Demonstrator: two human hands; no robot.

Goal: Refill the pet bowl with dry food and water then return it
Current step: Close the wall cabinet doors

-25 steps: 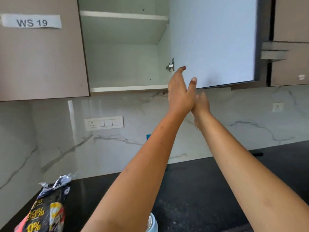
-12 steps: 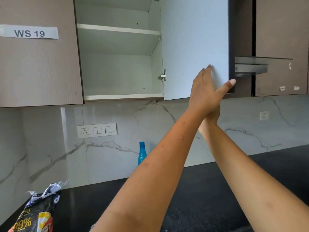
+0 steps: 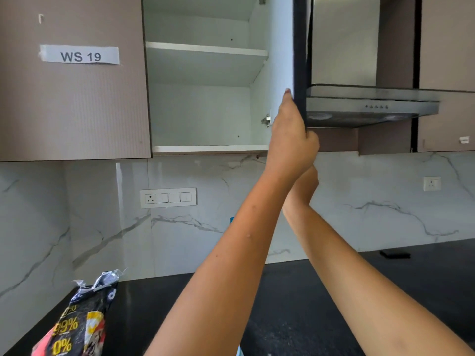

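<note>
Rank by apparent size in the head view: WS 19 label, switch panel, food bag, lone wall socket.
1. food bag, though nearness to the camera inflates it
2. WS 19 label
3. switch panel, close to the label
4. lone wall socket

Bright, even daylight, soft shadows only. Cabinet interior [image 3: 203, 111] evenly lit, slightly washed out. Faint sheen on the marble backsplash [image 3: 359, 201]; black worktop [image 3: 295, 304] goes dark and grainy. Wide-angle bowing at the edges. Focus mostly sharp, compression softness throughout.
</note>
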